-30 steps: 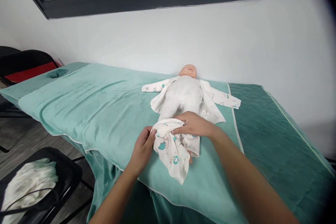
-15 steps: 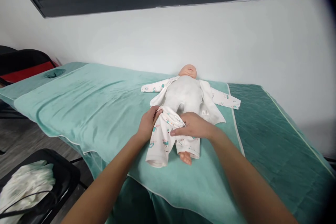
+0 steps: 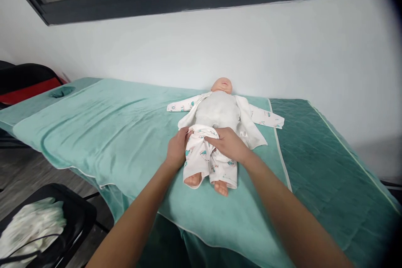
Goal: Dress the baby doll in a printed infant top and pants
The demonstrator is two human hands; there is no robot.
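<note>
A baby doll lies on its back on a teal towel, head toward the wall. An open white printed jacket is spread under its torso. White printed trousers cover both legs, and two bare feet stick out at the cuffs. My left hand grips the waistband at the doll's left hip side. My right hand holds the waistband over the doll's other hip. Both hands have their fingers closed on the cloth.
The towel covers a massage bed with a darker green quilted cover on the right. A black chair with white cloth stands at lower left. Another dark chair with a red seat is far left. A white wall runs behind.
The trousers have been pulled up the doll's legs to its hips. The loose left trouser leg is now filled, with a foot showing. Both hands moved toward the doll's waist.
</note>
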